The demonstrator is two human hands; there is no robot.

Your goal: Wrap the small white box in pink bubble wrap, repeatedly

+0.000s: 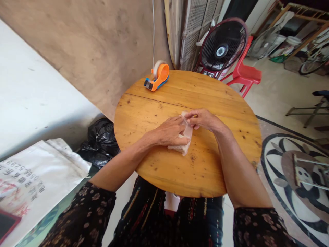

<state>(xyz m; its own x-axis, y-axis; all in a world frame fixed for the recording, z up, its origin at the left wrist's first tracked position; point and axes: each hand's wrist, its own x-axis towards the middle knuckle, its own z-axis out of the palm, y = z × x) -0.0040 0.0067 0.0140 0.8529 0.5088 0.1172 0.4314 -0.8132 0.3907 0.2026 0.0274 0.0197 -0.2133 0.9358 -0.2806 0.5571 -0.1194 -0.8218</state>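
A small packet in whitish, translucent wrapping lies on the round wooden table. My left hand rests over it from the left, its fingers bent and holding it down. At the packet's far end, my right hand pinches the edge of the wrapping between thumb and fingers. Whatever the wrapping may contain is hidden. Near the table's far left edge stands an orange and blue tape dispenser with a roll of clear tape in it, out of touch of both hands.
Behind the table are a dark round fan and a red plastic chair. A black plastic bag and a white printed sack lie at the left. A wooden board leans along the far left side.
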